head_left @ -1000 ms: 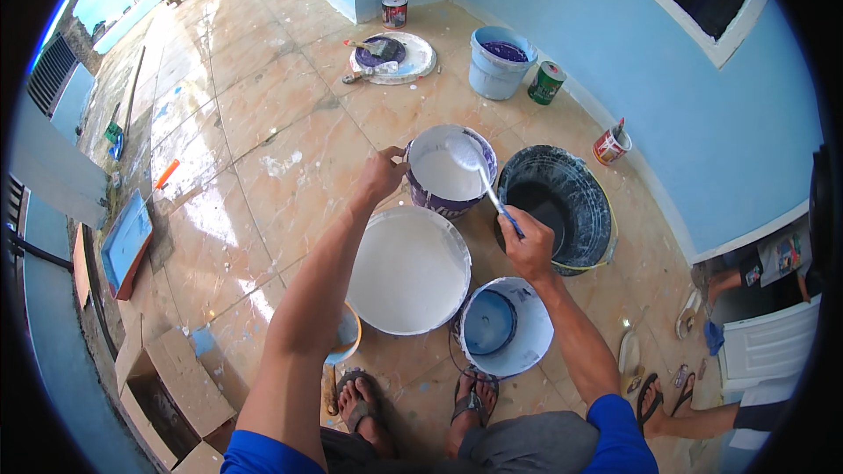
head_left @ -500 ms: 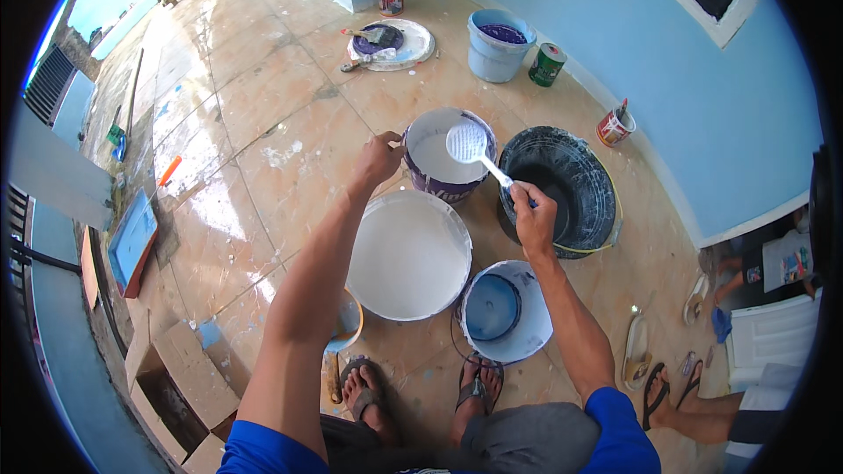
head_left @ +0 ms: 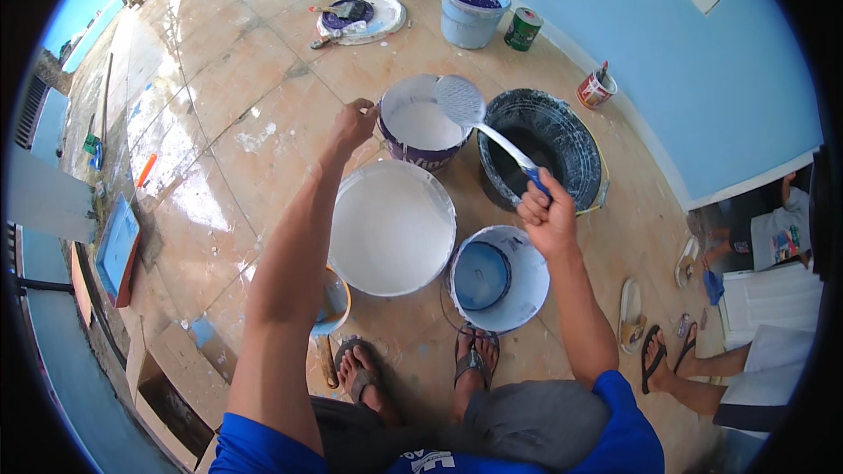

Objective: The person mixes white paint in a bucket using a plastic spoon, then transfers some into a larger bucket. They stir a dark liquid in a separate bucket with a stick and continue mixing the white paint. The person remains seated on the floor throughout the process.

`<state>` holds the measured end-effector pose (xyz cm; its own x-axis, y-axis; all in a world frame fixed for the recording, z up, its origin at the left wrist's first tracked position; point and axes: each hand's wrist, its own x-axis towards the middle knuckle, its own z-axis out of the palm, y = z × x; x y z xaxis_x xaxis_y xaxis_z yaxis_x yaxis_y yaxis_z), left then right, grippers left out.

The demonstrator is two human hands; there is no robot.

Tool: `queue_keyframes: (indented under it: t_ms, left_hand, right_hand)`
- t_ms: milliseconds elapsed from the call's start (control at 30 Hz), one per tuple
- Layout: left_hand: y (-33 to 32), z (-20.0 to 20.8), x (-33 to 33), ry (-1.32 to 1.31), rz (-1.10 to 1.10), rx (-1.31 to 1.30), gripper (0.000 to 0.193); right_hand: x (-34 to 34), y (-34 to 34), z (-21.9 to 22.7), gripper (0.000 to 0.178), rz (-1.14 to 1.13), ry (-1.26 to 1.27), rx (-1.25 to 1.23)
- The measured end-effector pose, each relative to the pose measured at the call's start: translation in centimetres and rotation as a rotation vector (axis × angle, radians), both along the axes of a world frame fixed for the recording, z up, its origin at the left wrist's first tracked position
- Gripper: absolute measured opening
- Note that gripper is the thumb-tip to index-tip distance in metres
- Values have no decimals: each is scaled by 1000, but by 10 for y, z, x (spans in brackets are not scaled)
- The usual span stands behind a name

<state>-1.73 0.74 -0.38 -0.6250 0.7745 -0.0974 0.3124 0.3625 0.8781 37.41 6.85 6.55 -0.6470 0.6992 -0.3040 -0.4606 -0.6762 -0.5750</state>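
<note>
My right hand (head_left: 550,215) is closed on the blue-ended handle of a white slotted spoon (head_left: 462,102). The spoon's perforated head is raised over the right rim of a purple paint bucket (head_left: 413,154), which holds white paint. With its fingers closed, my left hand (head_left: 355,123) grips that bucket's left rim. Nearer to me stands a wide tub (head_left: 393,230) full of white liquid. To its right is a white bucket (head_left: 525,285) with a pool of blue at its bottom. A black bucket (head_left: 575,114), dark inside, stands right of the purple one.
A light blue bucket (head_left: 460,26), a green can (head_left: 524,30) and a can with a brush (head_left: 596,89) stand along the wall. Brushes lie on a round lid (head_left: 383,19). Left are a paint tray (head_left: 117,250) and cardboard box (head_left: 189,377). Another person's legs (head_left: 694,377) show right.
My right hand has lifted the slotted spoon up and nearer to me, its head now above the bucket's rim. My left hand keeps its hold on the rim. The whole view has shifted slightly.
</note>
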Motion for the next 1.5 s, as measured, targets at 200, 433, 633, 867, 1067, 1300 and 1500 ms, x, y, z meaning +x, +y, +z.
queue_keyframes:
  t_ms: [200,433,633,867,1067,1300,1500]
  left_hand:
    - [-6,17,10,-85,4,19,39]
    - [-10,0,1,-23,2,31,38]
    - [-7,14,10,-167,-4,-44,47]
    - [-8,-5,0,-405,24,-127,48]
    - [-1,-4,4,-487,81,-91,44]
    - [4,3,2,-355,180,25,35]
    - [2,34,6,-146,84,143,30]
  right_hand:
    - [111,-53,58,15,-84,-222,199]
    - [158,-98,86,17,75,-895,328]
    - [128,-109,32,25,340,-1050,509]
    - [104,-121,13,30,401,-996,406]
    - [104,-119,10,33,458,-1008,441]
    - [122,-111,21,35,474,-1049,714]
    - [129,-96,45,35,568,-1313,812]
